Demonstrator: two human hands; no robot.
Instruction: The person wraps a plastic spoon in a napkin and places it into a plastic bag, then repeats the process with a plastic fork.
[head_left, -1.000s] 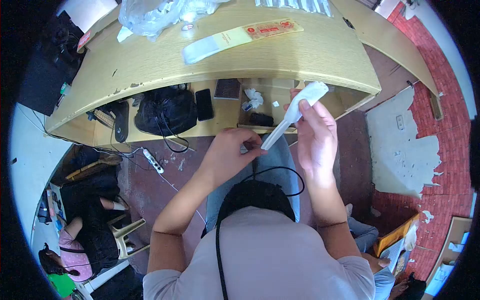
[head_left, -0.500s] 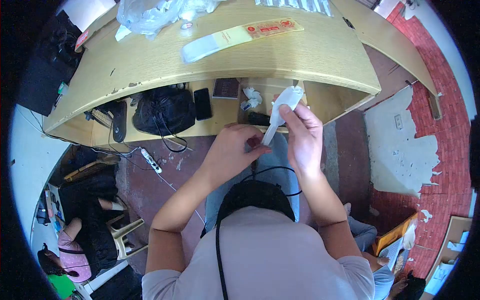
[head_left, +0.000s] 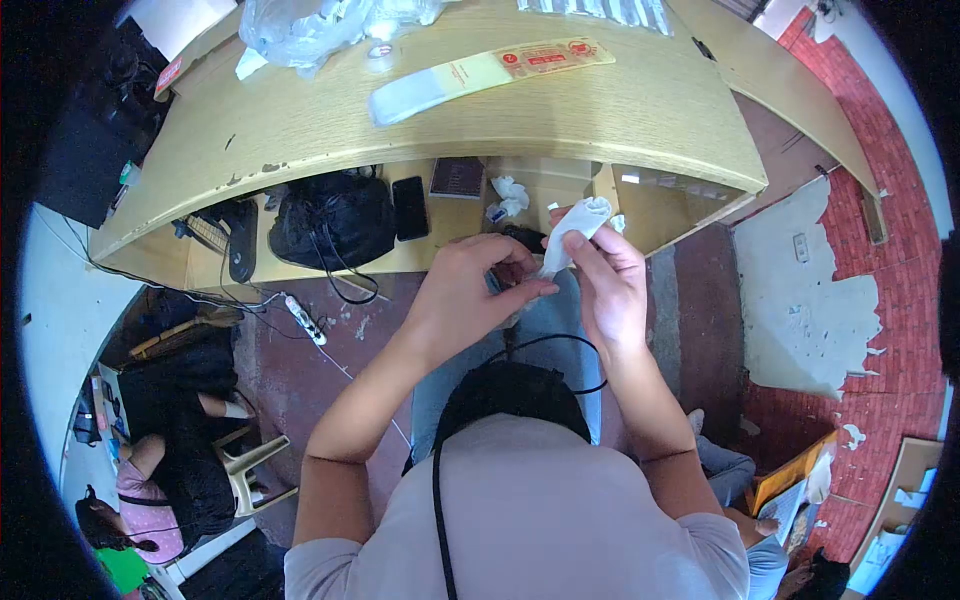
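My right hand (head_left: 606, 278) is closed around a white rolled tissue (head_left: 580, 225), with the thumb pressed on its side. The roll tilts up to the right, and its folded end shows above my fingers. My left hand (head_left: 478, 280) pinches the lower, narrower end, where something pale and translucent shows between the thumb and fingers; I cannot make out what it is. Both hands are above my lap, just in front of the desk edge. A long flat cutlery packet (head_left: 490, 78), whitish at one end and yellow with red print at the other, lies on the desktop (head_left: 560, 120).
Clear plastic bags (head_left: 300, 35), a tape roll (head_left: 380, 56) and a row of packets (head_left: 600, 12) sit on the desk's far side. The shelf below holds a black bag (head_left: 335, 225), a phone (head_left: 410, 208) and crumpled tissue (head_left: 511, 196). Seated people are at both sides.
My right hand has lowered slightly with the tissue. The tissue looks more tightly rolled, and less of its narrow lower end shows between my hands. The view has shifted a little.
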